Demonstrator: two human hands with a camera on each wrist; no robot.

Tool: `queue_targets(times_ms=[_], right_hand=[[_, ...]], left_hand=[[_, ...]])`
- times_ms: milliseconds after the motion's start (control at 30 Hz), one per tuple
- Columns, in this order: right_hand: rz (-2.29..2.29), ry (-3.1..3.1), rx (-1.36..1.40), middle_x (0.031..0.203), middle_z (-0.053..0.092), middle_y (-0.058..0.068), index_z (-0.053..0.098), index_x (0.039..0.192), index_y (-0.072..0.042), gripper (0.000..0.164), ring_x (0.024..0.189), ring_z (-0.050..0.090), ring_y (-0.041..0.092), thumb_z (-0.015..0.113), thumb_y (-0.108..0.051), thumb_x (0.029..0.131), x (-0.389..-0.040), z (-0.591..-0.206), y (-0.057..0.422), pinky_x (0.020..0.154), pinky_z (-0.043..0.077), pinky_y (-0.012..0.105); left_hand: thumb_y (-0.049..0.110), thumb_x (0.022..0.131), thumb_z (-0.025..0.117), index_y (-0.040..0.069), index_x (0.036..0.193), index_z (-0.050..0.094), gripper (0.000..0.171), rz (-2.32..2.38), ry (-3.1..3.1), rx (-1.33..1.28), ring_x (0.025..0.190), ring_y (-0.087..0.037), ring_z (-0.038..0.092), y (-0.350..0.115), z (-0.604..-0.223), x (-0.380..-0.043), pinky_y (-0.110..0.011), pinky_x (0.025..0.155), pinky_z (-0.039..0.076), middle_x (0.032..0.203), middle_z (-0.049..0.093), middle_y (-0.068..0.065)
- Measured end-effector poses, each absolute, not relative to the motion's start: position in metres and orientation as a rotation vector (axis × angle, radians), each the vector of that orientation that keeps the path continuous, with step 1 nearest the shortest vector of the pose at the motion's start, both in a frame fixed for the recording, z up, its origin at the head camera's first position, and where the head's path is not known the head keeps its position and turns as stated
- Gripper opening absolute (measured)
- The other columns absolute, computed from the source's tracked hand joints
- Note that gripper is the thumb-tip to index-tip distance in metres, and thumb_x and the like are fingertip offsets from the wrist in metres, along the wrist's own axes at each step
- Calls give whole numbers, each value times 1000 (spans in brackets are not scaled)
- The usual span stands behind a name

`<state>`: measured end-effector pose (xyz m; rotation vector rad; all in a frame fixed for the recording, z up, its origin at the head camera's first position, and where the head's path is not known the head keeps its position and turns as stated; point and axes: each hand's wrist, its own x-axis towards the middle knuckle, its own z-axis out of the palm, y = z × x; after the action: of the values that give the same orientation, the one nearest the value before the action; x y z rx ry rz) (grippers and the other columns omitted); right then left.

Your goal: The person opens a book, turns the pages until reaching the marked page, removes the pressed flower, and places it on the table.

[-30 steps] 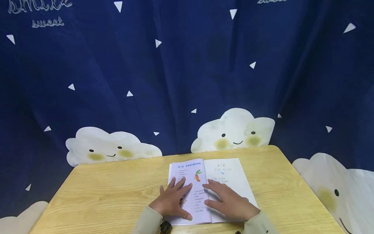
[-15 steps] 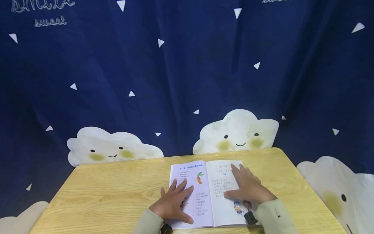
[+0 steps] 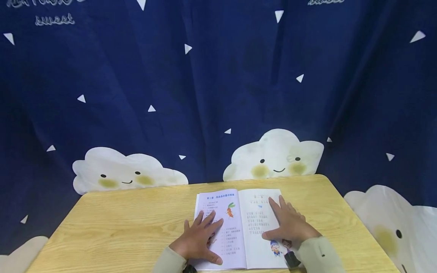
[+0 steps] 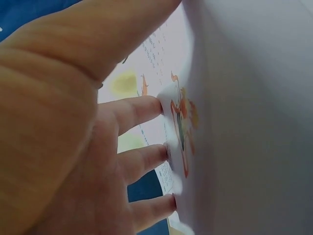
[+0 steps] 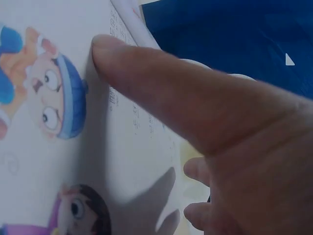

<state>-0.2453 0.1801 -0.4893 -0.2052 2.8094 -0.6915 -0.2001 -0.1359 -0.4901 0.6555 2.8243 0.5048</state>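
Note:
An open book (image 3: 252,250) lies on the wooden table, its left page pale lilac with a carrot picture and its right page white with cartoon figures. My left hand (image 3: 199,237) rests on the left page, fingers spread; in the left wrist view the fingertips (image 4: 159,152) touch the paper beside an orange drawing. On the right page lies my right hand (image 3: 291,223), thumb out toward the printed lines and fingers pointing to the far edge. The right wrist view has its thumb (image 5: 146,73) on the page near a blue-hatted cartoon figure (image 5: 58,98).
The light wooden table (image 3: 119,227) extends on both sides of the book. Behind it hangs a dark blue curtain (image 3: 205,94) with white triangles and smiling clouds. Each wrist wears a dark strap or device, partly under a pale sleeve (image 3: 319,254).
My right hand has moved from near the spine to the right and outward across the right page, uncovering the cartoon figures. The left hand stays on the left page.

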Motion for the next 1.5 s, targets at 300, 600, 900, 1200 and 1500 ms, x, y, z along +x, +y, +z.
queue_targets(times_ms=[300,600,900,1200,1500], right_hand=[[-726,2816,-202,158,16,21,21,155,-12,130,139,10,54,81,-67,54,-244,-486,178,99,10,77],[-809,2816,-173,157,12,26,9,153,1,143,142,4,50,87,-59,49,-246,-484,179,104,8,71],[-802,2815,-179,156,17,25,11,154,-1,142,142,6,48,89,-57,49,-242,-489,173,102,8,73],[-899,2743,-168,159,12,20,6,156,-13,139,145,-1,43,88,-55,52,-246,-492,176,103,-2,71],[-1037,2644,-185,161,5,16,3,156,-28,133,145,-2,44,87,-54,57,-247,-485,179,106,7,70]], left_hand=[[71,53,78,26,148,40,112,507,2854,646,143,-45,15,-137,-489,-198,-82,94,14,157,27,-8],[73,53,76,25,148,40,113,521,2858,653,142,-46,15,-136,-489,-200,-82,94,13,157,27,-9],[70,52,79,23,147,42,112,546,2866,662,142,-47,17,-141,-492,-192,-83,93,11,156,29,-11],[72,53,77,23,148,40,113,549,2859,660,142,-47,16,-139,-492,-195,-82,94,11,157,27,-10],[73,53,77,25,149,39,114,542,2841,662,143,-46,15,-137,-493,-199,-82,93,11,158,26,-9]])
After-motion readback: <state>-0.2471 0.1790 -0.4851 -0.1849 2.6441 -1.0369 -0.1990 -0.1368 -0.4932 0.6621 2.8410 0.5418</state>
